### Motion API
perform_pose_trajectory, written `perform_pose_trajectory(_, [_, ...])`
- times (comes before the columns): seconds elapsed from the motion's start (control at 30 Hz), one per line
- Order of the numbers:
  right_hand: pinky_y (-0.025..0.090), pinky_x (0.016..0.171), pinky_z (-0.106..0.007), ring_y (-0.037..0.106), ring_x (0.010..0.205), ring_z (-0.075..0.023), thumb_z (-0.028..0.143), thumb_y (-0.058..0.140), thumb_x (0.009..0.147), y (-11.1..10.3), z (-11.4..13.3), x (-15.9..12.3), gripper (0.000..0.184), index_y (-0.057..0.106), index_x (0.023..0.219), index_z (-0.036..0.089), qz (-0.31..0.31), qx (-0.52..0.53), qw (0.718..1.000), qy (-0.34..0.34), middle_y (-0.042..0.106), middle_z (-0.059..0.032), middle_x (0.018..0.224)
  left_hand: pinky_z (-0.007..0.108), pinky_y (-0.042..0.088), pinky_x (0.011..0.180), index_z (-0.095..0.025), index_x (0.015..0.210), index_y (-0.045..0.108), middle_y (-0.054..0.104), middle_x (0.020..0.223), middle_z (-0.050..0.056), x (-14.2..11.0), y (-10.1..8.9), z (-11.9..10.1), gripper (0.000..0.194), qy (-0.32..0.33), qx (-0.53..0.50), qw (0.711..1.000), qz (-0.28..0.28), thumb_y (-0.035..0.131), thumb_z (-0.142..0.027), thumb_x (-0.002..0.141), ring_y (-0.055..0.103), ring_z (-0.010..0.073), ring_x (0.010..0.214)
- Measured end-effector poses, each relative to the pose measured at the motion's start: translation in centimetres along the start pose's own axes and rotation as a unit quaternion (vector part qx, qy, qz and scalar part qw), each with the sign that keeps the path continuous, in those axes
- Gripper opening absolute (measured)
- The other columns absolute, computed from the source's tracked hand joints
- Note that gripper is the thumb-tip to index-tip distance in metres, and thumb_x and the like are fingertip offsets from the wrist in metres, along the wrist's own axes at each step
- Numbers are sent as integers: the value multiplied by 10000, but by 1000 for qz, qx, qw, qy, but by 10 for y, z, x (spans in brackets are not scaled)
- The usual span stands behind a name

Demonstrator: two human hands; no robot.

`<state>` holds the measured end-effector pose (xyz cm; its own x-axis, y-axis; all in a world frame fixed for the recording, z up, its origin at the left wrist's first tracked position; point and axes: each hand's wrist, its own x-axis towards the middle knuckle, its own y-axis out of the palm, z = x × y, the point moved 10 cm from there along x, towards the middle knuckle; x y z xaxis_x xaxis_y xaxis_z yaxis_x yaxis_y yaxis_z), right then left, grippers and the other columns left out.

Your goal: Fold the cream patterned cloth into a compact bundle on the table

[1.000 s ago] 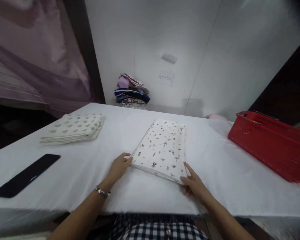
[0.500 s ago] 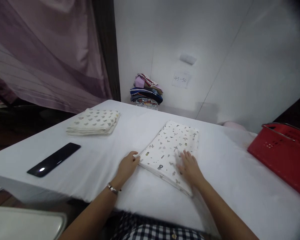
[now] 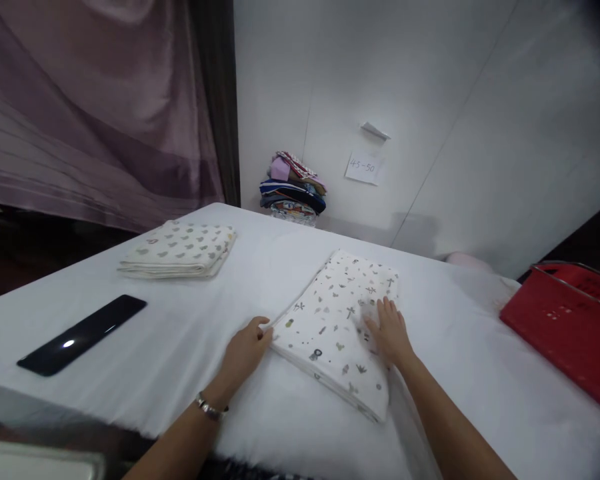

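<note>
Printed cloth [image 3: 330, 333], white with small motifs, lies folded on the white tabletop [image 3: 460, 373], in front of the person; left hand [image 3: 245, 350] is at its near left corner, fingers curled, cannot tell whether they grip; right hand [image 3: 391, 332] rests open, grasping nothing, palm down on its right side; to the left, a second folded cloth [image 3: 183, 250] and, nearer, a black slab [image 3: 83, 335]; far right, a red basket [image 3: 570, 320]; beyond the far edge, a fabric pile [image 3: 293, 190].
</note>
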<state>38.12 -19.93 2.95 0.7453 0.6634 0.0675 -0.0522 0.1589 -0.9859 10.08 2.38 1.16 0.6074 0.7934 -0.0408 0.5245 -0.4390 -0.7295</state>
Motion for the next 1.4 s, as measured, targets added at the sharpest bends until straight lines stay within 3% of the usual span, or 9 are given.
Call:
perform_pose_trajectory(0.2, [209,1097,-448,178,1388,-302,481,292,911,37,-16,7,667,319,1407,36,22,-73,997,6,267,-166,1492,249,352,602,-214,1094,537,615,675,-27,-1,-1,1,313,-15,2,1000,4,408,-351,845,577,153,663])
perform_pose_trajectory(0.33, [209,1092,-472,184,1385,-308,524,243,907,28,-15,20,697,305,1415,51,22,-69,997,9,278,-162,1488,251,349,604,-208,1111,526,615,685,-20,-1,-1,-1,329,-21,17,999,21,396,-359,850,582,161,685])
perform_pose_trajectory(0.5, [139,1122,-438,101,1407,-268,553,196,908,2,-21,71,732,243,1435,47,-24,-36,998,36,169,-148,1526,259,340,606,-210,1123,513,613,682,-20,1,2,-2,325,-28,45,997,56,377,-340,857,586,167,679])
perform_pose_trajectory(0.67, [206,1084,-483,207,1371,-306,507,302,901,27,-41,96,651,379,1360,53,10,-67,997,37,321,-168,1460,272,357,634,-219,1137,504,639,736,-5,1,7,2,336,-29,52,995,80,363,-355,864,599,177,721])
perform_pose_trajectory(0.77, [218,1069,-530,241,1353,-324,500,321,901,27,-42,99,605,425,1331,87,0,-71,997,26,358,-163,1439,282,361,635,-222,1129,516,656,757,6,4,8,3,341,-26,80,990,109,369,-370,860,604,191,731])
perform_pose_trajectory(0.9, [247,1086,-487,273,1352,-296,426,299,920,8,3,114,544,447,1335,106,-12,30,998,-59,386,-151,1431,286,362,633,-223,1035,583,674,826,31,22,4,-11,294,3,150,980,128,434,-370,828,607,210,775])
perform_pose_trajectory(1.0, [366,1025,-424,459,1232,-269,322,330,910,2,54,133,440,563,1235,138,16,111,986,-123,527,-125,1320,281,386,678,-219,1000,598,661,941,42,43,1,-43,284,53,152,982,97,452,-398,834,598,200,843])
perform_pose_trajectory(1.13, [441,930,-348,575,1078,-219,235,349,895,8,103,162,379,632,1144,202,38,118,981,-150,628,-55,1193,273,389,688,-210,912,594,639,944,27,63,23,-74,279,85,128,983,103,443,-438,858,586,178,843])
perform_pose_trajectory(1.4, [422,859,-298,571,1009,-219,142,453,831,27,132,189,354,643,1124,196,82,56,977,-189,624,-81,1151,281,390,758,-212,1032,546,604,1014,28,63,49,-67,232,99,113,986,71,438,-357,886,564,173,915])
